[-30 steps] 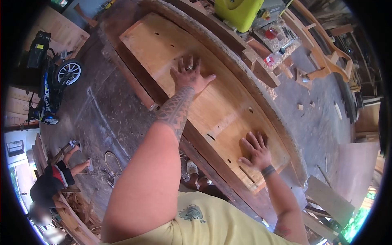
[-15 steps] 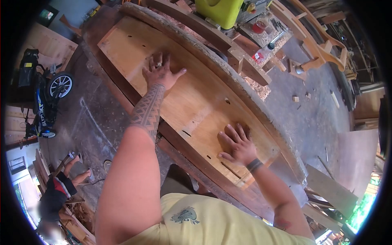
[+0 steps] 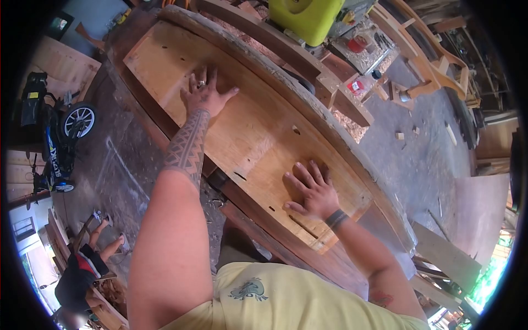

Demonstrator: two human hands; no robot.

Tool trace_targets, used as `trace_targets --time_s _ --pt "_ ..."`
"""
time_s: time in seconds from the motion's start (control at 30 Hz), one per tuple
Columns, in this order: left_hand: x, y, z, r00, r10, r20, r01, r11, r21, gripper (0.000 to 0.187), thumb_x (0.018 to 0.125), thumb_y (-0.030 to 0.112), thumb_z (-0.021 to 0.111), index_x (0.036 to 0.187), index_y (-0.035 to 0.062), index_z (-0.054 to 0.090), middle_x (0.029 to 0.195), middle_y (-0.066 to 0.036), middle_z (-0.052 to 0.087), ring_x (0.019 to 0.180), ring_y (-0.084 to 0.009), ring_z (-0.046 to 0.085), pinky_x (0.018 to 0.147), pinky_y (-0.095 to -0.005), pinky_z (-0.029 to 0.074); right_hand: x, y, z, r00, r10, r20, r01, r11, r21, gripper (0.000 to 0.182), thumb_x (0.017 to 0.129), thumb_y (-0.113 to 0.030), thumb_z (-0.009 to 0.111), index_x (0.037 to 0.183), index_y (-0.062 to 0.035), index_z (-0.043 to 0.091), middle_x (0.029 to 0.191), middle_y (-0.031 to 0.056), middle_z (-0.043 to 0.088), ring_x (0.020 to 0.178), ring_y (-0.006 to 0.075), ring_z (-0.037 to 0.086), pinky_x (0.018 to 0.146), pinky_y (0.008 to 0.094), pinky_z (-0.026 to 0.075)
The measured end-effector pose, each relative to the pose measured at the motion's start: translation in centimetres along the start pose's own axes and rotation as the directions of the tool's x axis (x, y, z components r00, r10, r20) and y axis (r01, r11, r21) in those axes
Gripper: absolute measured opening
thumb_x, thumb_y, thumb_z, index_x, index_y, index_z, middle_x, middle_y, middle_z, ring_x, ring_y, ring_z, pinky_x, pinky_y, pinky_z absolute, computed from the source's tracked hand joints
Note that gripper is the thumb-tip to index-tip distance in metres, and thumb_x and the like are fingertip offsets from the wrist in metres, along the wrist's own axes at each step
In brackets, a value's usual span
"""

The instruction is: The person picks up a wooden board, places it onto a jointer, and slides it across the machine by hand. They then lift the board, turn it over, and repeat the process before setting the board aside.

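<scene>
A long plywood panel [image 3: 250, 129] with several small slots and holes lies on a large wooden slab [image 3: 379, 184] with a rough, bark-like far edge. My left hand [image 3: 206, 96], with a ring on one finger, rests flat on the panel's upper left part, fingers spread. Toward its lower right end, my right hand [image 3: 316, 195] presses down with fingers spread too. A dark band circles the right wrist. Neither hand grips anything.
Beyond the slab stand curved timber pieces [image 3: 308, 60], a lime-green case [image 3: 305, 19] and a bottle with red label [image 3: 363, 82]. A small bike [image 3: 55, 132] is at left. Another person [image 3: 80, 275] sits at lower left. A pale sheet [image 3: 478, 214] lies at right.
Both hands and the plywood panel have shifted a little to the left, toward my body, relative to the slab. The hands stay flat on the panel.
</scene>
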State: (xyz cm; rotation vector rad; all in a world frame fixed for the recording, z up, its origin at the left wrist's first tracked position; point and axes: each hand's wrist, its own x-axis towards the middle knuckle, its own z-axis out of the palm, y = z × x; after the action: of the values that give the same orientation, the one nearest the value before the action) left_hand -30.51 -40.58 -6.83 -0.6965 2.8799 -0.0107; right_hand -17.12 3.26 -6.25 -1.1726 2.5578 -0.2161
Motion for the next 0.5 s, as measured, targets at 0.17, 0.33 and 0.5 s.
trace_targets --time_s 0.17,0.33,0.5 --pt "1.9 -1.6 -0.6 1.0 -0.005 -0.017 0.005 1.0 0.01 0.115 0.096 0.096 0.05 0.184 0.0269 0.022 0.194 -0.003 0.013 0.177 -0.037 0.011 0.137 -0.0729 0.014 2.7 -1.0 -0.2 1.0 0.007 0.004 -0.007 1.0 -0.01 0.092 0.101 -0.086 0.054 0.177 -0.0362 0.042 0.185 0.0078 0.037 0.171 0.0455 0.028 0.137 0.0734 0.016" --pt "3.6 -3.6 -0.1 0.998 0.005 -0.068 -0.008 0.999 -0.048 0.114 0.096 0.094 0.053 0.183 0.026 0.027 0.193 -0.003 0.017 0.177 -0.0381 0.012 0.136 -0.0747 0.014 5.1 -1.9 -0.5 1.0 -0.004 0.009 0.004 1.0 -0.026 0.094 0.1 -0.086 0.054 0.177 -0.0333 0.044 0.185 0.0101 0.037 0.171 0.0474 0.027 0.137 0.0736 0.015" --pt "6.1 -5.4 -1.4 1.0 -0.007 0.009 0.008 0.999 -0.033 0.114 0.097 0.092 0.055 0.185 0.0291 0.018 0.194 -0.001 0.012 0.177 -0.0398 0.011 0.136 -0.0754 0.013 8.3 -2.9 -1.1 1.0 0.002 0.018 -0.002 1.0 -0.03 0.094 0.1 -0.087 0.055 0.176 -0.033 0.045 0.185 0.0109 0.037 0.171 0.0474 0.026 0.136 0.0745 0.016"
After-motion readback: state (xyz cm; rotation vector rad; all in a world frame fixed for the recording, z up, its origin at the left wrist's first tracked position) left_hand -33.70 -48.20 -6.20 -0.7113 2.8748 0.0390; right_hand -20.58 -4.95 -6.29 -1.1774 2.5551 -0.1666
